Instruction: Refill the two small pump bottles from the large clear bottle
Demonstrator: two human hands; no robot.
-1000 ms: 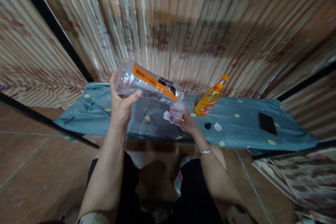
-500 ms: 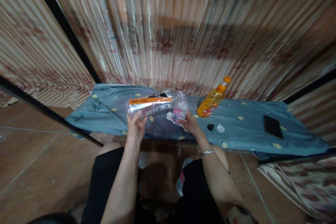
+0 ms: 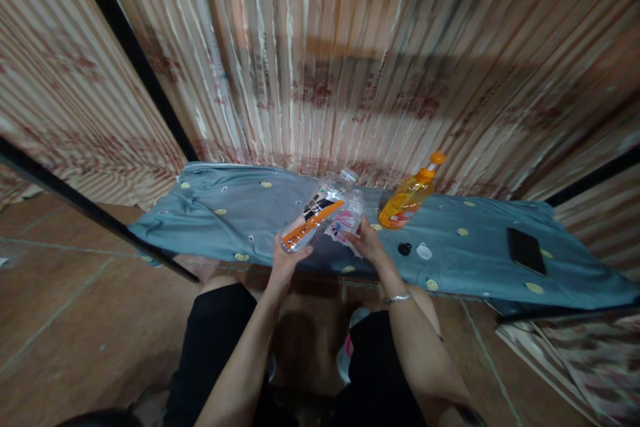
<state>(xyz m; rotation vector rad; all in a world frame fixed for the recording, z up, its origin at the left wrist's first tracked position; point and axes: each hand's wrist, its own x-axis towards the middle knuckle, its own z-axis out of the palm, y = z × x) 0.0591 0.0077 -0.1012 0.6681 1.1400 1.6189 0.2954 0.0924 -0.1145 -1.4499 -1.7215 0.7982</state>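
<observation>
My left hand (image 3: 286,260) grips the base of a large clear plastic bottle (image 3: 314,215) with an orange, white and black label. The bottle is tilted, its neck pointing up and to the right. In my right hand (image 3: 369,240) is a smaller clear plastic bottle (image 3: 354,208) with a pink-and-white, ragged-edged label. The two bottles are side by side, the large one's neck just beyond the small one's top. Whether they touch, I cannot tell. To the right stands a dispenser bottle (image 3: 404,201) of orange liquid with an orange top.
A blue-grey patterned cloth (image 3: 235,213) covers the low surface before me. On it lie a small black object (image 3: 405,249), a white disc (image 3: 424,251) and a dark flat rectangular device (image 3: 526,251). Black poles (image 3: 135,60) and a striped curtain (image 3: 320,67) bound the space.
The large bottle has swung from nearly level to tilted, its neck going up and its base moving right and down with my left hand. My right hand keeps the small bottle nearly in place.
</observation>
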